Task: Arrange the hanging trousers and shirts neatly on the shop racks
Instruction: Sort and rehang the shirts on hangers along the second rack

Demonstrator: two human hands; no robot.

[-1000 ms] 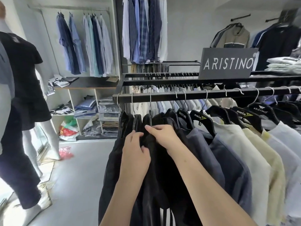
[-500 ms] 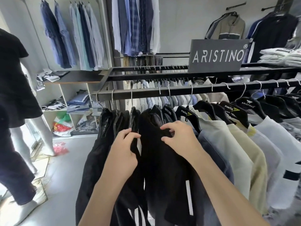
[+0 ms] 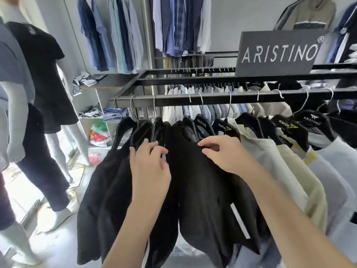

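Note:
A black rail (image 3: 212,97) carries a row of shirts on black hangers. My left hand (image 3: 148,163) grips the shoulder edge of the dark garments (image 3: 108,180) bunched at the rail's left end. My right hand (image 3: 222,153) pinches the shoulder of a black shirt (image 3: 202,190) that hangs between my two hands. To the right of that hand hang cream and white shirts (image 3: 270,155). The hanger under the black shirt is mostly hidden by fabric.
A grey ARISTINO sign (image 3: 278,53) stands on the rack's upper bar. Dressed mannequins (image 3: 44,74) stand on the left by the bright floor. Shelves with folded goods (image 3: 92,117) and wall-hung blue shirts (image 3: 116,35) lie behind the rack.
My hands have drawn apart: the left went left with the bunched dark garments, the right went right along the black shirt's shoulder. The black shirt now hangs spread between them.

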